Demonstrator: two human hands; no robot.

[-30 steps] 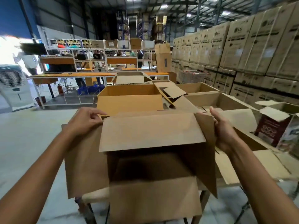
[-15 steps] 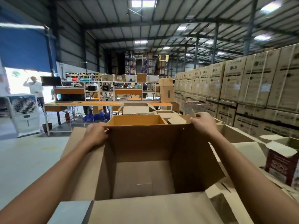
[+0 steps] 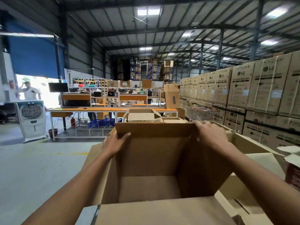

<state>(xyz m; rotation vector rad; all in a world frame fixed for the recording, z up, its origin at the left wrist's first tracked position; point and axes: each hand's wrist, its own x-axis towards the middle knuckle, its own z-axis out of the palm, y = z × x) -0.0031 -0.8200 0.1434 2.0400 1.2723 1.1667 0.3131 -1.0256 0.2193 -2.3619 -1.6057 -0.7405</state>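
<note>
One cardboard box point(image 3: 151, 159), plain brown corrugated, unprinted, mouth up and open, close below the camera. Whatever it stands on is hidden beneath it. The inside is bare, with the floor panel in shadow and a faint seam across it. Four flaps counted: the far flap point(image 3: 154, 129) stands upright, the near flap point(image 3: 154, 211) is folded out toward the wearer, the left flap point(image 3: 92, 158) is splayed outward and the right flap point(image 3: 230, 181) leans outward too. Two hands are on it, both at the far flap. The left hand point(image 3: 113, 142) pinches the flap's left corner, thumb lying on the inner face and fingers gone behind the board. The right hand point(image 3: 209, 135) is curled over the top right corner, knuckles up, fingertips hidden over the edge. Beyond the box are at least two more open cartons point(image 3: 141, 114), flaps up, and further brown board lies to the right, the count there unclear. Further back stands one long orange-topped bench point(image 3: 105, 109), with shelving above it and blue crates point(image 3: 103, 122) under it. One black monitor point(image 3: 58, 87) sits at its left end. One white air cooler point(image 3: 31, 117) stands on the floor at left, with one small dark pot point(image 3: 52, 132) just beside it. Two figures point(image 3: 29, 92) in light tops stand at the bright doorway, blurred. Along the right is a wall of printed LG cartons point(image 3: 243, 88), stacked several high and too many to count, with trolleys point(image 3: 201, 111) at its foot.
</note>
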